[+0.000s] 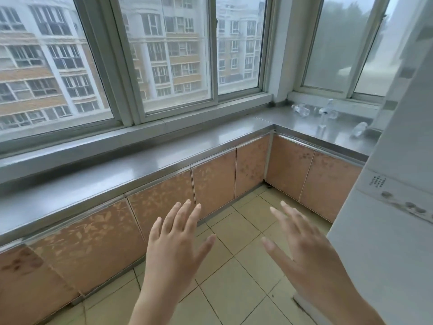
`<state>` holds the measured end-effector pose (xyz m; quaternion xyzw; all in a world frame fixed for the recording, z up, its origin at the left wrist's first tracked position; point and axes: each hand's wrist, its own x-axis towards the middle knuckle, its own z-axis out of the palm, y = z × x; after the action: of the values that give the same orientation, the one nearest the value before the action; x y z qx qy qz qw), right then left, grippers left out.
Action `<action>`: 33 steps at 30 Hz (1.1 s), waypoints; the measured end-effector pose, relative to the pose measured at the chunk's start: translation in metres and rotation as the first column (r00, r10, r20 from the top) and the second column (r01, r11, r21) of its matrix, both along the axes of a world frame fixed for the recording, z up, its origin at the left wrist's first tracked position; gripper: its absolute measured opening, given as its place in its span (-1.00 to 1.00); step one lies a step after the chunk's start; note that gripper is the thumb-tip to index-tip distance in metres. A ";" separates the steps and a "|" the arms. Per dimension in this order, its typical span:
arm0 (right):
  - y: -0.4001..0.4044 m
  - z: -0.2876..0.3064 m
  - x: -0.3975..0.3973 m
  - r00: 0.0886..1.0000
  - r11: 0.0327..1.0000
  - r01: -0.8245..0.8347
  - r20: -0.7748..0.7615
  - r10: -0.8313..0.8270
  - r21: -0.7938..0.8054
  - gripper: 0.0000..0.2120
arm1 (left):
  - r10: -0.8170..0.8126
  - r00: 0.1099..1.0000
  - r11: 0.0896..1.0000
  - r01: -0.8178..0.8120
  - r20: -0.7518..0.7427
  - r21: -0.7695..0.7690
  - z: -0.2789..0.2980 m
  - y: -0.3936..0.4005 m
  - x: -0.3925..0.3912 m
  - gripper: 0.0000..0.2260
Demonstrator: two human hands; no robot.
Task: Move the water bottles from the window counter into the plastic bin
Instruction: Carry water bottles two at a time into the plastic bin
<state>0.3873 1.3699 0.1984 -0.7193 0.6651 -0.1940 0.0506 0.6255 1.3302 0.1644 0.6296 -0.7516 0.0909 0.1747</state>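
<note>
- Beige floor tiles (pixel 236 273) fill the lower middle of the view, with dark grout lines running diagonally between them.
- Nearest the camera, the left hand (pixel 174 245) is held out over the floor, back up, fingers straight and spread wide, holding nothing.
- Beside it, the right hand (pixel 304 252) is also raised with its fingers straight and fanned out, empty, the two hands apart from each other.
- At the right edge stands a tall white appliance (pixel 384 231) with small dark markings on its side.
- Beyond the hands, peach-coloured cabinet doors (pixel 210 191) with a faint leaf pattern run along two walls and meet in a corner.
- Above them, a grey metal counter (pixel 150 160) follows the same L shape under the windows.
- On the far right stretch of that counter lie the water bottles: one clear bottle (pixel 301 109) on its side near the window corner, another (pixel 328 111) just right of it with something upright behind it that is too blurred to identify, and a third bottle (pixel 359 129) lying nearer the white appliance.
- Farthest back, sliding windows (pixel 178 55) show apartment buildings (pixel 42 73) outside, hazy through the glass.
</note>
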 end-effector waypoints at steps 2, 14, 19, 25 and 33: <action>-0.027 -0.001 -0.007 0.999 1.000 0.031 -0.015 -0.031 -0.003 -0.22 | -0.029 1.000 1.000 0.029 0.000 -0.001 0.002 -0.032 -0.009 -0.40; -0.237 -0.015 -0.090 0.994 0.994 0.113 0.013 -0.113 -0.011 -0.23 | -0.111 0.994 0.994 0.110 -0.011 -0.015 0.000 -0.255 -0.101 -0.39; -0.319 0.000 -0.128 0.993 0.993 0.119 -0.024 -0.119 0.005 -0.20 | -0.111 0.993 0.993 0.110 -0.033 -0.031 0.004 -0.340 -0.140 -0.37; -0.402 0.005 -0.164 0.987 0.987 0.159 -0.020 -0.159 0.034 -0.22 | -0.167 0.986 0.986 0.167 -0.021 0.006 0.004 -0.428 -0.181 -0.39; -0.528 -0.002 -0.200 0.964 0.962 0.265 -0.012 -0.265 0.060 -0.26 | -0.284 0.959 0.959 0.284 -0.003 0.014 -0.013 -0.582 -0.226 -0.41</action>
<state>0.1873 0.8416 0.1968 -0.6222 0.7612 -0.1774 0.0449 0.3996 0.7485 0.1514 0.5163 -0.8348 0.0590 0.1817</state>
